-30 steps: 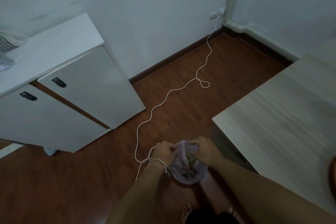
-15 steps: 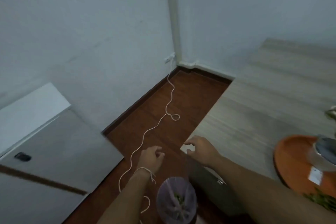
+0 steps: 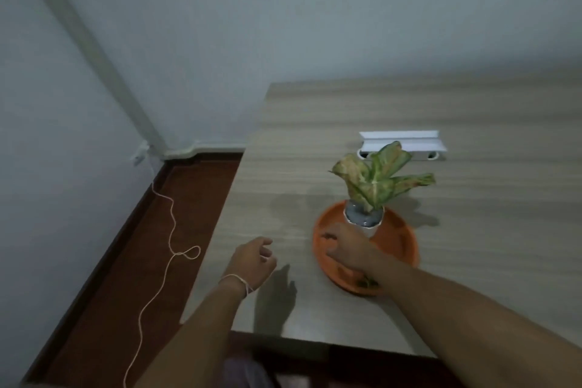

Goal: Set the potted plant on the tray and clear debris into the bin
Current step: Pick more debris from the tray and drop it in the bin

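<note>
A small potted plant (image 3: 365, 220) with mottled green leaves stands upright in a white pot on the far side of the round orange tray (image 3: 407, 250). My right hand (image 3: 346, 250) rests palm down inside the tray, just in front of the pot, fingers bent onto its floor beside small dark leaf bits (image 3: 327, 235). Its fingertips are hidden, so any hold is unclear. More debris (image 3: 367, 282) lies at the tray's near rim by my forearm. My left hand (image 3: 252, 260) hovers over the table left of the tray, loosely curled and holding nothing. The bin's pale bag (image 3: 242, 372) shows blurred at the bottom edge.
The light wooden table (image 3: 409, 110) meets the wall at the back. A white socket strip (image 3: 403, 142) sits in its top behind the plant. A thin white cord (image 3: 171, 230) trails over the red-brown floor on the left, toward the corner.
Both hands let go of the bin bag and rose to the table. The view swung right from floor to tabletop. My right hand reached into the tray; the left followed beside it.
</note>
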{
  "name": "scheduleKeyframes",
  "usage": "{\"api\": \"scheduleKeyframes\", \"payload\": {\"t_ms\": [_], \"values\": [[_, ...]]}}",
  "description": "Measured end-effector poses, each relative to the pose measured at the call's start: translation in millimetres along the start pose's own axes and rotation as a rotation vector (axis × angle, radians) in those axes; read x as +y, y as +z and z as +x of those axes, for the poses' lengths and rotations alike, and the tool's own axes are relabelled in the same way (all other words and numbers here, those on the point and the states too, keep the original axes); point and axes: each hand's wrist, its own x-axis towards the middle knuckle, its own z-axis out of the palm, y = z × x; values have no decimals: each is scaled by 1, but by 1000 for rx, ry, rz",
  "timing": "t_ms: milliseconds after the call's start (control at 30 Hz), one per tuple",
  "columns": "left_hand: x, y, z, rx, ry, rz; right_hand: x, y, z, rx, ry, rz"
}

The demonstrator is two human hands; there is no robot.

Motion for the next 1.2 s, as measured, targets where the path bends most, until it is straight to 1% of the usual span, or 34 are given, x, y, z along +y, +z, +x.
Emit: {"api": "scheduleKeyframes", "payload": {"t_ms": [67, 167, 233, 300, 367, 400, 567, 667, 733, 933, 1067, 1133, 1200], "values": [[32, 21, 14, -44, 42, 6, 40, -17, -9, 6, 62, -18], [75, 52, 27, -131, 93, 24, 90, -35, -21, 36, 94, -6], [95, 75, 37, -199, 115, 77, 118, -38, -18, -62, 140, -122], [112, 95, 44, -287, 144, 151, 144, -35, -10, -152, 149, -167], [124, 114, 49, -361, 184, 194, 151, -37, -10, -219, 132, -200], [128, 124, 51, -388, 199, 219, 143, -43, -16, -238, 117, -219], [134, 156, 59, -512, 178, 452, 135, -31, -22, -361, 80, -303], [140, 163, 56, -566, 221, 550, 142, -17, -21, -385, 73, -309], [135, 167, 57, -559, 259, 589, 144, -14, -23, -374, 78, -305], [118, 186, 73, -609, 284, 634, 156, 0, -20, -380, 100, -327], [121, 188, 67, -549, 336, 585, 157, 4, -22, -340, 16, -417], [121, 189, 67, -542, 338, 568, 158, 7, -22, -292, -30, -426], [121, 191, 68, -535, 326, 539, 157, 8, -22, -284, -41, -426]]}}
